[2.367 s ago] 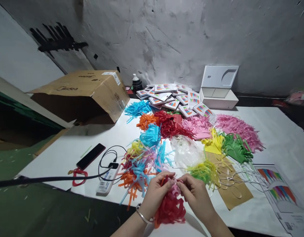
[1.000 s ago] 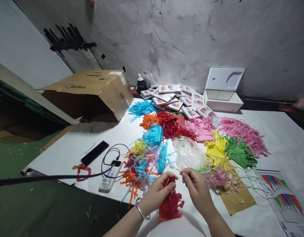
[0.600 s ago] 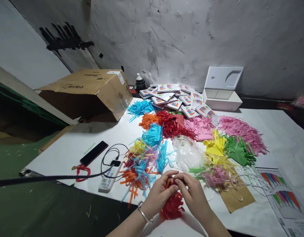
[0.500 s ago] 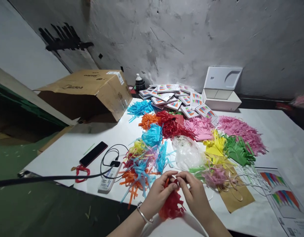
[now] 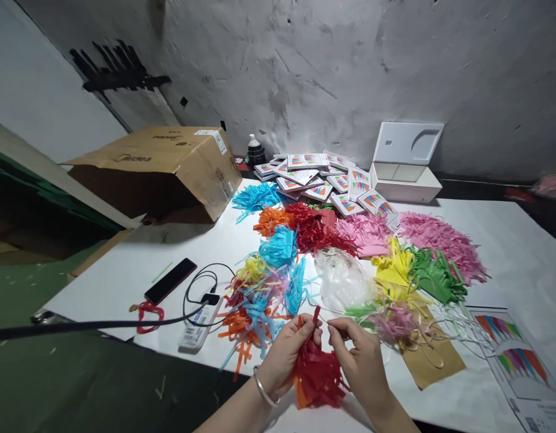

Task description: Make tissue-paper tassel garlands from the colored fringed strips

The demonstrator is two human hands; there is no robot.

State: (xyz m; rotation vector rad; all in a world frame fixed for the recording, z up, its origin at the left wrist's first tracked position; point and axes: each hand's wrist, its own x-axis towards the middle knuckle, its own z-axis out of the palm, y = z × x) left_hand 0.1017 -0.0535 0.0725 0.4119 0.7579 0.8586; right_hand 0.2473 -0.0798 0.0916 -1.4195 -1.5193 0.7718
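Note:
Between finger and thumb, my left hand [image 5: 289, 349] grips the twisted top of a red paper tassel [image 5: 320, 373], whose fringe hangs down at the table's front edge. Some orange strips show beside the red ones. To the right, my right hand [image 5: 359, 355] is closed in a pinch on a thin string [image 5: 323, 320] that runs to the tassel's top. Left of my hands lies a heap of mixed tassels [image 5: 257, 307] in blue, orange and yellow. A clear plastic bag [image 5: 345, 279] lies just beyond my fingers.
Fringed paper bundles in red [image 5: 314, 225], pink [image 5: 440, 243] and green [image 5: 437, 276] lie across the table. Behind them are flat printed packs [image 5: 305, 174] and a white box [image 5: 406, 180]. At left are a cardboard box [image 5: 201, 186], a phone [image 5: 171, 281] and a cabled power bank [image 5: 199, 331].
My hands have drawn slightly apart. The red tassel's twisted top now stands up above my left fingers, and the string shows between both hands.

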